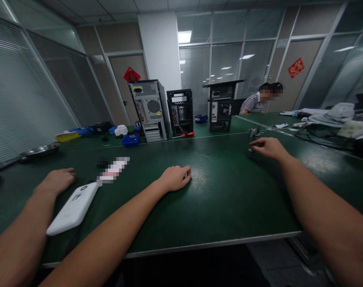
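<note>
My left hand (175, 178) rests on the green table (217, 207) with its fingers curled closed. A small greyish spot shows between the fingertips, too small to name. Further right, my right hand (268, 149) is held low over the table, thumb and fingers pinched together at a small metal piece (251, 152). Just behind those fingertips stand a few small metal parts (253, 132), whose kind I cannot make out.
At far left lies another person's hand (58, 179), beside a white device (75, 207). Computer cases (153, 107) stand at the back, with a red screwdriver (187, 134) and a blue bin (130, 139) nearby. Cables (316, 135) clutter the right. A person (253, 103) sits behind.
</note>
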### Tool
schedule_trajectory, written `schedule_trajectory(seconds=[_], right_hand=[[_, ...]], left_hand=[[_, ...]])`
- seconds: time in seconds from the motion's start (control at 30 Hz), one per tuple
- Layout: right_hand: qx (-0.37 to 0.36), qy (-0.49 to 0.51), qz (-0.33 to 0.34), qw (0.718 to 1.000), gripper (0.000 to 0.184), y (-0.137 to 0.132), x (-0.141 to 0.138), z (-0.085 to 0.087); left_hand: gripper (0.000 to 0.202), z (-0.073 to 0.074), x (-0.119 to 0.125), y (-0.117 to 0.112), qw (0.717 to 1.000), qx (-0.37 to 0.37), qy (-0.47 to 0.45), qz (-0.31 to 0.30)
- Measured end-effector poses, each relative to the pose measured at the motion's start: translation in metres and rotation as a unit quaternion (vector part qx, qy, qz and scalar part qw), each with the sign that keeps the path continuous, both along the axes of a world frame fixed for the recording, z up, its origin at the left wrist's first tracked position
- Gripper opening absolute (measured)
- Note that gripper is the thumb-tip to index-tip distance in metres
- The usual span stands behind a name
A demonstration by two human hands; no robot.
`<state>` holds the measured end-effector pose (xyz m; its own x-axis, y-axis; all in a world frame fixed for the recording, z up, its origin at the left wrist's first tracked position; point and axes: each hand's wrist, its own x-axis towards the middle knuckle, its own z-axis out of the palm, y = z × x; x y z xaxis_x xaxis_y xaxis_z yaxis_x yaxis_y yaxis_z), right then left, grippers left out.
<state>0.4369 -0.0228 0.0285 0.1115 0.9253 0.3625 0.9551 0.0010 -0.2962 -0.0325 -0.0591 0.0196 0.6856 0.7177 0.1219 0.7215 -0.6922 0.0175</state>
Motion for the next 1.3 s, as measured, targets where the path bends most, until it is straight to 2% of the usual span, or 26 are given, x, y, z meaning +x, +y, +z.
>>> schedule_trajectory(seconds=[0.3,0.57,0.8,0.93,1.07,1.3], right_hand=[[-0.026,0.003,0.001,1.0,0.032,0.004,0.0,-0.003],[-0.039,0.068,-0.05,0.996,0.029,0.009,0.007,-0.01],[-0.058,0.22,-0.07,0.971,0.038,0.008,-0.008,-0.016],[-0.057,0.259,-0.079,0.961,0.041,0.011,-0.008,-0.023],[-0.051,0.265,-0.061,0.961,0.037,0.013,-0.005,-0.025],[-0.023,0.219,-0.014,0.975,0.029,0.016,0.002,-0.028]], left_hand=[[0.024,0.0,0.0,-0.001,1.0,0.008,0.008,0.0],[0.024,0.001,0.001,-0.001,1.0,0.002,0.021,0.004],[0.025,-0.001,0.0,0.001,1.0,0.003,0.016,0.0],[0.025,-0.001,0.001,0.001,1.0,0.002,0.018,0.007],[0.025,0.0,0.001,0.0,1.0,0.0,0.017,0.006],[0.024,0.001,0.001,0.0,1.0,-0.004,0.01,-0.002]])
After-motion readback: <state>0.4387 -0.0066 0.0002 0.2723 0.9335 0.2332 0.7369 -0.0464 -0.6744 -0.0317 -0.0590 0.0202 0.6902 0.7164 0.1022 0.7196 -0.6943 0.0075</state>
